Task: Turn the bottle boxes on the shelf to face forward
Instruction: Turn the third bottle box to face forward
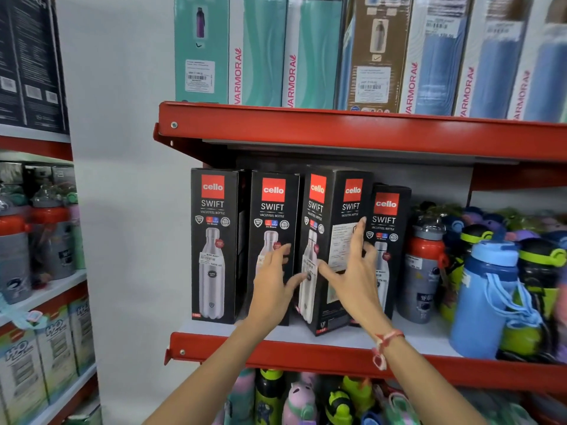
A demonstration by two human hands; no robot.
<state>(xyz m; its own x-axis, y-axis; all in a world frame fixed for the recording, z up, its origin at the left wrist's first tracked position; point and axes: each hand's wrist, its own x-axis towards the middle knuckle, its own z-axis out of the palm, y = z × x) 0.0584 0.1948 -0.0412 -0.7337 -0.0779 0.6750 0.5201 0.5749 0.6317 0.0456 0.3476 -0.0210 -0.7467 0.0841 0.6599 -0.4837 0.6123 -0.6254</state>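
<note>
Four black "cello SWIFT" bottle boxes stand on the middle red shelf (306, 352). The two left boxes (214, 240) (273, 216) and the shorter right box (388, 216) face forward. The third box (333, 204) stands turned, with a corner towards me, its bottle picture on the left face and small print on the right face. My right hand (352, 271) grips this box, thumb on the front corner and fingers over its right edge. My left hand (276, 280) is spread in front of the second box, its thumb touching the turned box's left face.
Loose bottles crowd the shelf right of the boxes, a large blue one (484, 299) nearest the edge. Tall Varmora boxes (260, 56) fill the upper shelf, and more bottles (300, 400) stand below. Another rack (46, 271) is at the left.
</note>
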